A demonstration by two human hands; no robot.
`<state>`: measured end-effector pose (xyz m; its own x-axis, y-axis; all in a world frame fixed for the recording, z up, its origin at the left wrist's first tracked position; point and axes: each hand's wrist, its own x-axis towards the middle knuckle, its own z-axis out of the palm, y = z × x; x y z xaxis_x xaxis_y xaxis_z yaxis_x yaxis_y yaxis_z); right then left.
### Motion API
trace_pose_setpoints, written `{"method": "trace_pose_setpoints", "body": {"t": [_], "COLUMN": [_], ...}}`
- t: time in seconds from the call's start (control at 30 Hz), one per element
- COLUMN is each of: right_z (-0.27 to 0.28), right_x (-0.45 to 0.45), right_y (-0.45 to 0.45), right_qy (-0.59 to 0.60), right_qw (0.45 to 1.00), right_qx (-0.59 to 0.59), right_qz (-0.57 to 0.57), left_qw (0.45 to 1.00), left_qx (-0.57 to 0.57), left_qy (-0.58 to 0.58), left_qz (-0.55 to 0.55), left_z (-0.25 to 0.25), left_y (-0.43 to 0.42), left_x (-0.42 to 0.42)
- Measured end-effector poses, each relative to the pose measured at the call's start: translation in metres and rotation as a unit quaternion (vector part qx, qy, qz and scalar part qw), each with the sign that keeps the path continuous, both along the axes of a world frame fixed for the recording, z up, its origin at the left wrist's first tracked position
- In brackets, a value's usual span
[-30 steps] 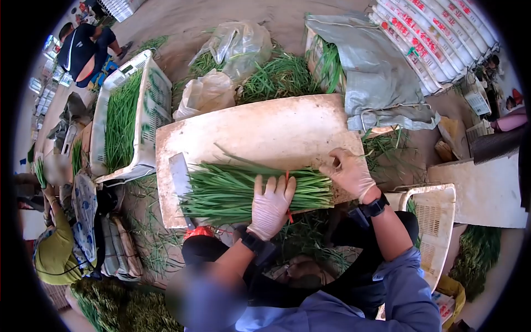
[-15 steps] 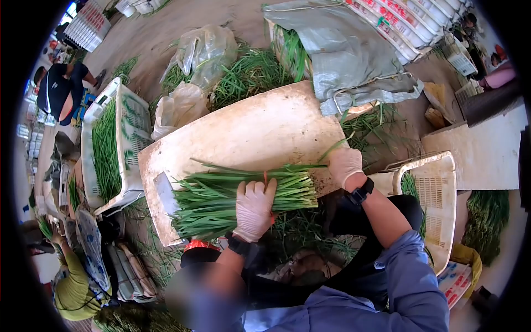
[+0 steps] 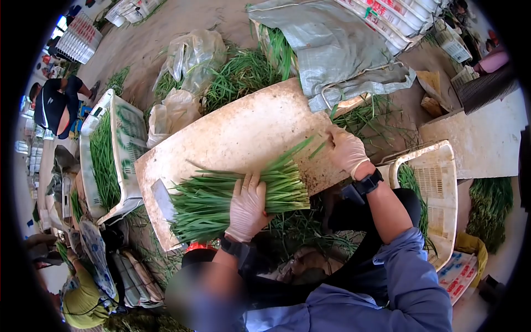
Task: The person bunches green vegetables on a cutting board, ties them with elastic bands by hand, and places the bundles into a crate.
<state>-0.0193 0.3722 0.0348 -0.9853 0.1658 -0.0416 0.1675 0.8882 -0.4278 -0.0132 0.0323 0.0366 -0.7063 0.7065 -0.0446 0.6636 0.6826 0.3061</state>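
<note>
A bundle of long green leaves with pale stalk ends (image 3: 290,191) lies across the worn board (image 3: 238,124). My left hand (image 3: 248,207), in a thin pale glove, grips it from above with its fingers together. A bit of red shows beside that hand. My right hand (image 3: 348,152), also gloved, is closed above the board's right side, beyond the stalk ends. A short green piece is near its fingertips; what they pinch is unclear. A flat metal blade (image 3: 162,198) rests at the board's left end, beside the leaf tips.
Left stands a white crate (image 3: 118,144) of greens. Behind the board are plastic bags (image 3: 193,61), loose greens (image 3: 243,74) and a grey sheet (image 3: 343,50). At right is a pale crate (image 3: 437,193). One person (image 3: 58,105) sits far left, another (image 3: 86,299) lower left.
My right hand has moved up, away from the stalk ends. The red tie seen across the bundle earlier is now mostly out of sight, and upper stalks fan out. The view has shifted.
</note>
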Motion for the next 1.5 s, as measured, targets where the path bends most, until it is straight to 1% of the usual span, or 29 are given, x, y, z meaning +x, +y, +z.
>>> {"method": "trace_pose_setpoints", "body": {"t": [0.07, 0.17, 0.27, 0.3, 0.33, 0.4, 0.43, 0.47, 0.53, 0.6, 0.67, 0.73, 0.8, 0.83, 0.87, 0.9, 0.93, 0.97, 1.0, 1.03, 1.07, 1.1, 1.13, 1.17, 1.2, 1.27, 1.33, 1.43, 1.5], "right_z": [-0.012, 0.002, -0.022, -0.020, -0.015, 0.004, 0.012, 0.010, -0.003, 0.000, 0.036, 0.062, 0.069, 0.064, 0.061, 0.079, 0.094, 0.094, 0.073, 0.075, 0.095, 0.070, 0.084, 0.079, 0.074, 0.055, 0.030, 0.001, -0.013], "right_x": [0.001, -0.003, -0.004, -0.003, -0.001, 0.001, 0.003, 0.004, 0.008, 0.025, 0.052, 0.096, 0.149, 0.183, 0.208, 0.217, 0.221, 0.215, 0.216, 0.197, 0.166, 0.147, 0.117, 0.093, 0.070, 0.031, 0.003, -0.024, -0.035], "right_y": [0.005, -0.029, -0.049, -0.056, -0.058, -0.060, -0.056, -0.044, -0.007, 0.031, 0.068, 0.121, 0.181, 0.221, 0.243, 0.225, 0.205, 0.199, 0.204, 0.179, 0.129, 0.119, 0.072, 0.039, 0.012, -0.041, -0.077, -0.105, -0.106], "right_qy": [0.042, 0.029, 0.067, 0.080, 0.013, -0.119, -0.038, 0.027, 0.156, 0.047, 0.005, -0.003, -0.078, -0.133, -0.187, -0.230, -0.274, -0.255, -0.137, -0.060, -0.046, 0.008, 0.007, 0.027, 0.040, 0.026, 0.021, -0.042, -0.095], "right_qw": [0.998, 0.974, 0.950, 0.951, 0.947, 0.922, 0.912, 0.927, 0.938, 0.932, 0.942, 0.931, 0.922, 0.907, 0.888, 0.871, 0.852, 0.883, 0.931, 0.966, 0.982, 0.996, 0.997, 0.999, 0.993, 0.983, 0.975, 0.961, 0.956], "right_qx": [-0.024, 0.172, 0.193, 0.195, 0.236, 0.314, 0.362, 0.318, 0.226, 0.328, 0.335, 0.363, 0.334, 0.348, 0.361, 0.377, 0.392, 0.312, 0.262, 0.172, 0.111, 0.033, -0.050, -0.022, -0.061, -0.117, -0.070, -0.038, -0.085], "right_qz": [0.042, 0.145, 0.235, 0.225, 0.217, 0.195, 0.188, 0.198, 0.214, 0.145, 0.038, -0.031, -0.183, -0.199, -0.214, -0.214, -0.214, -0.241, -0.215, -0.182, -0.148, -0.085, -0.054, 0.027, 0.092, 0.141, 0.212, 0.271, 0.265], "left_qw": [1.000, 1.000, 0.999, 0.999, 0.998, 0.997, 0.996, 0.997, 0.998, 0.998, 0.998, 0.998, 0.998, 0.997, 0.996, 0.995, 0.996, 0.997, 0.998, 0.997, 0.997, 0.998, 0.998, 0.998, 0.998, 0.998, 0.998, 0.998, 0.999], "left_qx": [0.009, 0.020, 0.035, 0.038, 0.040, 0.050, 0.055, 0.049, 0.037, 0.042, 0.047, 0.046, 0.048, 0.038, 0.027, 0.017, 0.014, 0.010, 0.006, 0.012, 0.017, 0.020, 0.023, 0.013, 0.009, 0.000, 0.004, -0.007, -0.014], "left_qy": [0.001, 0.016, 0.029, 0.038, 0.047, 0.065, 0.073, 0.063, 0.043, 0.041, 0.035, 0.041, 0.043, 0.061, 0.081, 0.102, 0.090, 0.077, 0.064, 0.073, 0.070, 0.066, 0.062, 0.057, 0.061, 0.066, 0.062, 0.054, 0.043], "left_qz": [-0.003, -0.005, -0.006, -0.007, -0.007, 0.000, 0.003, 0.005, 0.010, 0.017, 0.020, 0.017, 0.013, 0.006, -0.001, -0.004, -0.004, -0.005, -0.007, -0.011, -0.007, -0.004, -0.001, -0.006, -0.008, -0.011, 0.008, 0.014, 0.012], "left_z": [-0.003, -0.006, -0.007, -0.008, -0.007, -0.005, -0.004, -0.002, 0.003, 0.006, 0.007, 0.004, 0.001, 0.002, 0.004, 0.005, 0.004, 0.001, 0.000, 0.000, 0.001, 0.001, 0.002, 0.004, 0.006, 0.007, 0.005, 0.003, 0.003], "left_y": [-0.001, -0.004, -0.004, -0.005, -0.006, -0.005, -0.005, -0.004, -0.003, -0.002, -0.003, -0.003, -0.005, -0.006, -0.006, -0.006, -0.007, -0.007, -0.007, -0.008, -0.007, -0.007, -0.007, -0.006, -0.006, -0.006, -0.006, -0.005, -0.004], "left_x": [0.000, 0.002, 0.003, 0.005, 0.005, 0.006, 0.008, 0.008, 0.007, 0.007, 0.008, 0.008, 0.010, 0.011, 0.012, 0.012, 0.012, 0.013, 0.014, 0.014, 0.015, 0.016, 0.016, 0.014, 0.014, 0.015, 0.017, 0.014, 0.014]}}
